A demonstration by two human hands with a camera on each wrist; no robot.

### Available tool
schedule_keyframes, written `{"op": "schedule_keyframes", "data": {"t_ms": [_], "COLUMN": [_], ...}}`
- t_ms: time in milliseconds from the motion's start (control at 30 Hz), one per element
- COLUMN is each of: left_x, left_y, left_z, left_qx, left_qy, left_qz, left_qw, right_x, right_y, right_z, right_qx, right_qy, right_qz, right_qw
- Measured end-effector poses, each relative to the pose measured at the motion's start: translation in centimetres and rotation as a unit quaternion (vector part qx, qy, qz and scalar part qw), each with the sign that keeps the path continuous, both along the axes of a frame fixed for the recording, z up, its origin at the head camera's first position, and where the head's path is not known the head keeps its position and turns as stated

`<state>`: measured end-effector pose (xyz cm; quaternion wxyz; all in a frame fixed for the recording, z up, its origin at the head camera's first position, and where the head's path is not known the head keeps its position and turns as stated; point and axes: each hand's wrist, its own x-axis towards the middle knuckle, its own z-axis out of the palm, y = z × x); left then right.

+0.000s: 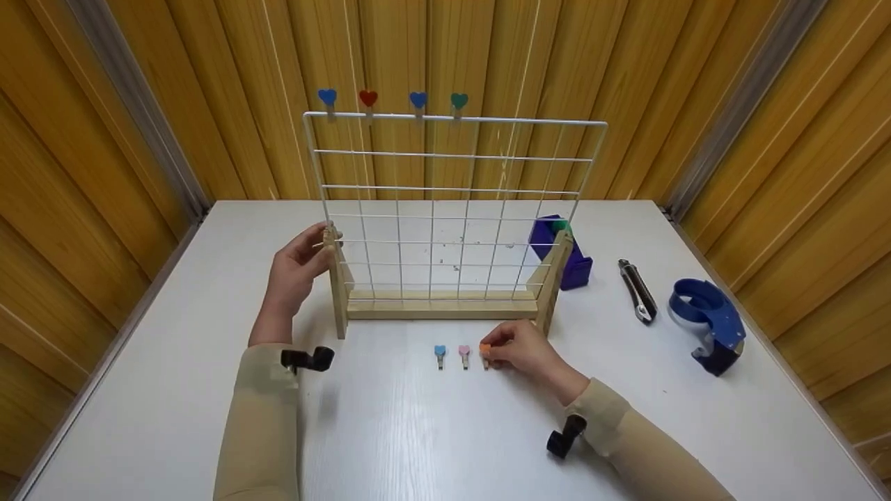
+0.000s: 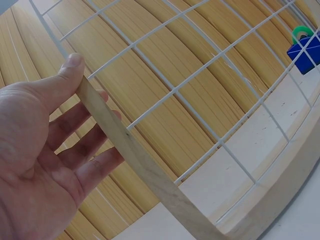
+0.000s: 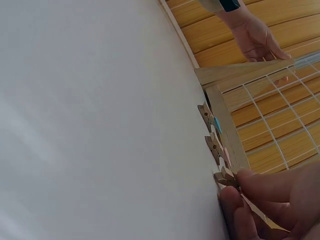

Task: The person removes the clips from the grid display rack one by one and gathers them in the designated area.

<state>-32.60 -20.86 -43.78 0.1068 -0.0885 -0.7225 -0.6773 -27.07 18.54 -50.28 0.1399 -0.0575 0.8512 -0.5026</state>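
A white wire grid (image 1: 515, 120) stands upright in a wooden stand (image 1: 442, 313). My left hand (image 1: 296, 275) grips the top of the stand's left upright (image 2: 145, 165), the thumb in front and the fingers reaching behind. In front of the base, my right hand (image 1: 525, 348) pinches an orange heart clothespin (image 1: 485, 349) between thumb and fingers; its wooden end (image 3: 226, 176) shows in the right wrist view. Beside it lie a pink heart clothespin (image 1: 464, 352) and a light blue one (image 1: 440, 352). Several heart clothespins, including a red one (image 1: 368, 97), sit along the grid's top wire.
Behind the stand's right upright is a purple tape dispenser (image 1: 576, 270) with green tape. Farther right lie a utility knife (image 1: 636, 291) and a blue tape dispenser (image 1: 720, 327). Wood-look panels (image 1: 390, 42) surround the white table (image 1: 390, 431).
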Motion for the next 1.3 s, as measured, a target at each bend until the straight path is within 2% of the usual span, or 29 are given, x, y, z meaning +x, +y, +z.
{"op": "schedule_keyframes", "data": {"t_ms": [233,533,800,867,1033,1300], "left_x": [-0.1,-0.1,-0.2,-0.2,-0.2,-0.2], "left_y": [-0.1,0.0,0.0,0.0,0.0,0.0], "left_z": [-0.1,-0.1,-0.1,-0.1,-0.2,0.0], "left_qx": [0.0,0.009,0.006,0.004,-0.001,0.001], "left_qy": [-0.005,-0.004,-0.005,-0.006,-0.009,-0.007], "left_qz": [0.002,0.003,0.001,0.002,0.004,0.002], "left_qw": [1.0,1.0,1.0,1.0,1.0,1.0], "right_x": [0.0,0.0,-0.2,-0.1,0.0,0.7], "right_y": [0.1,0.1,0.4,0.6,1.2,1.2], "right_z": [-0.1,-0.4,0.1,0.6,3.0,9.3], "right_qx": [0.014,0.016,-0.004,0.001,0.019,-0.007], "right_qy": [-0.001,0.021,-0.016,-0.015,0.024,0.079], "right_qz": [0.001,0.011,-0.008,-0.009,0.009,-0.002], "right_qw": [1.0,1.0,1.0,1.0,0.999,0.997]}}
